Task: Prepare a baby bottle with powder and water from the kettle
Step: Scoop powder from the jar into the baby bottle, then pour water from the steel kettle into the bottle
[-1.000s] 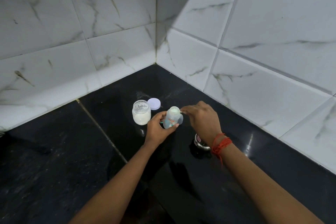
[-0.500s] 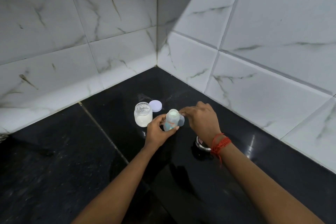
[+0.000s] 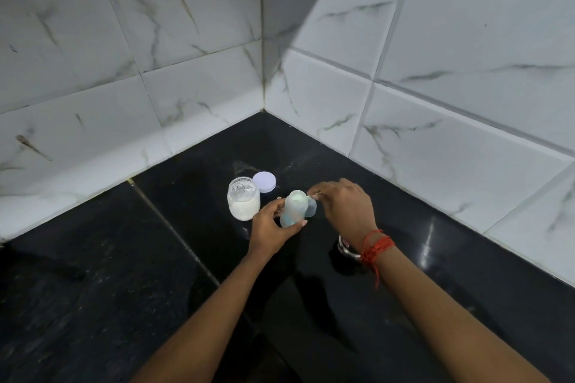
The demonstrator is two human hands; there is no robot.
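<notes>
A black stone desk (image 3: pixel 93 289) met white marbled wall tiles (image 3: pixel 435 40) in a corner. Near that corner stood an open jar (image 3: pixel 243 203) of white powder, its lid (image 3: pixel 264 181) just behind. Beside the jar, the left hand (image 3: pixel 271 228) gripped the upright baby bottle (image 3: pixel 293 208). The right hand (image 3: pixel 345 207) pinched a thin scoop handle (image 3: pixel 313 195) at the bottle's mouth.
</notes>
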